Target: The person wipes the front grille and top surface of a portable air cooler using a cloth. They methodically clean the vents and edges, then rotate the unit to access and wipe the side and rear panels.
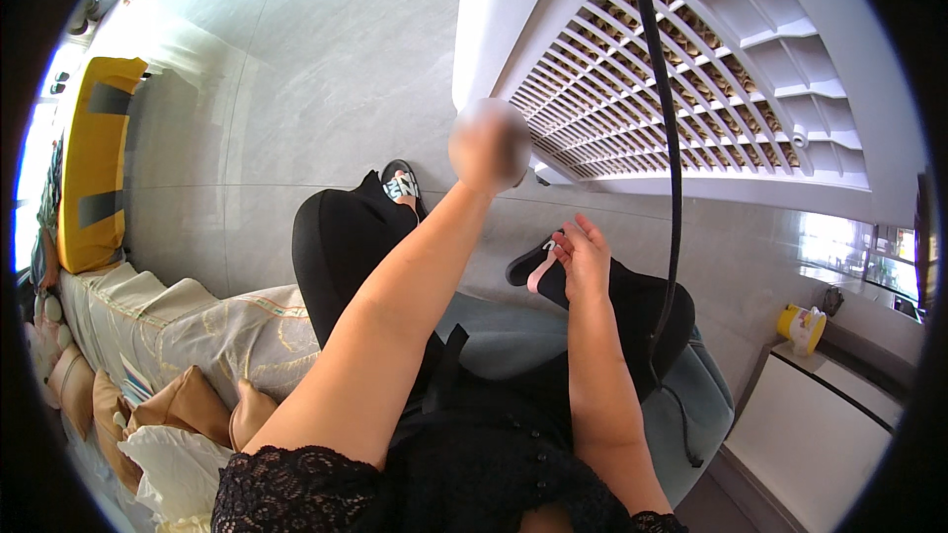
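Note:
A tall white plastic appliance [528, 5], which looks like an air cooler, stands in front of me to the right. Its slatted grille [632, 104] faces me, with brown honeycomb-like material behind the slats. My left hand [489, 153] reaches to the appliance's lower left corner, beside the grille. A blur covers its fingers, so I cannot tell whether it grips anything. My right hand [583, 259] is raised over my right leg, fingers apart and nothing in it. A black cable [673, 158] hangs across the grille and down past my right knee.
I sit on a grey-blue seat [706, 385]. To the left are a sofa with a beige cover [227, 326], brown cushions [193, 405] and a yellow piece [94, 163]. A white cabinet [805, 419] with a yellow container [800, 328] stands at the right.

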{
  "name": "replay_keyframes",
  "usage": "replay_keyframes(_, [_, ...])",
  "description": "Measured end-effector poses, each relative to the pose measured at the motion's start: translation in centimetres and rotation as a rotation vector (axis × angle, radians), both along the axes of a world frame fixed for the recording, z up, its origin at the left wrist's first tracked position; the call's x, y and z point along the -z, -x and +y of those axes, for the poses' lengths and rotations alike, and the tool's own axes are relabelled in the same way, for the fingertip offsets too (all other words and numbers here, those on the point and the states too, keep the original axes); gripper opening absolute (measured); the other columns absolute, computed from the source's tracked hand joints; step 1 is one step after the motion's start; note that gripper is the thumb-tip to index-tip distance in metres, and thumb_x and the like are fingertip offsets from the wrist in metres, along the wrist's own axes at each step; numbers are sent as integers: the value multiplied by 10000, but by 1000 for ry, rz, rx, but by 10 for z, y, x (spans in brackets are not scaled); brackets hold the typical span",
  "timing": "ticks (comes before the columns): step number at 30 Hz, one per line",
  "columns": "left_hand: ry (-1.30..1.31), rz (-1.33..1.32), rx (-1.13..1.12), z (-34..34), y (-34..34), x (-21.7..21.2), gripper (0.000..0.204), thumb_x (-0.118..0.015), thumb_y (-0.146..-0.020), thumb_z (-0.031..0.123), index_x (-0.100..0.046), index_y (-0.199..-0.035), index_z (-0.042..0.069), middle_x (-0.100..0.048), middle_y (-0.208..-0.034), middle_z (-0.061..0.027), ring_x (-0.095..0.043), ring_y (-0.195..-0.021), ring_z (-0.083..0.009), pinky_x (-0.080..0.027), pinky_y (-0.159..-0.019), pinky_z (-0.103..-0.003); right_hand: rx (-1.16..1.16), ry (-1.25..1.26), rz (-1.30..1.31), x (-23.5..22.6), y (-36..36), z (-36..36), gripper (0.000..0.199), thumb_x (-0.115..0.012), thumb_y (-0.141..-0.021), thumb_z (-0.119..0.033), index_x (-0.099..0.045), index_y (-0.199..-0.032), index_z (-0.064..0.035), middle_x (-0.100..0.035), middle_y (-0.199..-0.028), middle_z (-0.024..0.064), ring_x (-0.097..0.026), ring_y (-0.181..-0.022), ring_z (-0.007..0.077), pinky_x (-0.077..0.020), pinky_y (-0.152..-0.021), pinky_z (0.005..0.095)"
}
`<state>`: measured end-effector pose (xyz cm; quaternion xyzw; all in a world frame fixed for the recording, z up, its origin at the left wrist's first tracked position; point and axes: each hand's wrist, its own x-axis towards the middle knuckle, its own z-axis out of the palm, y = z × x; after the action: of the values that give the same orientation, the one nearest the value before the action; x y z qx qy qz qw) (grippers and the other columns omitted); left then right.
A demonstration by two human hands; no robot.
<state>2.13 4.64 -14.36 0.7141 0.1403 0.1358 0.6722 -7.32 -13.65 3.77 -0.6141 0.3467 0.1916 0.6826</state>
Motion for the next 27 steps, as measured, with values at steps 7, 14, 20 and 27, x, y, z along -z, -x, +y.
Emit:
replay_keyframes(7, [629, 504, 79, -31, 9, -102, 289, -579, -932, 298, -586, -1083, 52, -627, -998, -51, -596, -897, -180, -482, -758, -348, 17, 25, 16, 11, 9, -5, 473, -620, -899, -124, -480, -1330, 11, -579, -1118, 76, -616, -851, 137, -484, -699, 248])
replay_keyframes(14, [930, 204, -557, -36, 5, -107, 203, -638, -912, 187, -592, -947, -8, -618, -737, -42, -578, -661, -119, -496, -599, -290, 68, 24, 1, 7, 10, -21, 467, -625, -903, -125, -483, -1326, 11, -582, -1107, 76, -620, -857, 137, -483, -700, 243])
replay_keyframes(20, [592, 231, -278, -77, 10, -57, 157, -645, -904, 184, -606, -964, 44, -593, -766, -3, -556, -672, -111, -487, -613, -290, 75, -22, 32, 9, 11, -16, 455, -620, -902, -116, -490, -1320, 8, -589, -1076, 70, -623, -855, 141, -485, -689, 248])
replay_keyframes(27, [580, 28, 48, -92, 24, -45, 169, -501, -962, 271, -547, -915, 115, -560, -791, -24, -558, -691, -180, -472, -588, -327, 6, 28, 16, 1, 9, -25, 513, -624, -904, -153, -448, -1362, -4, -653, -1097, 96, -632, -906, 171, -487, -768, 289])
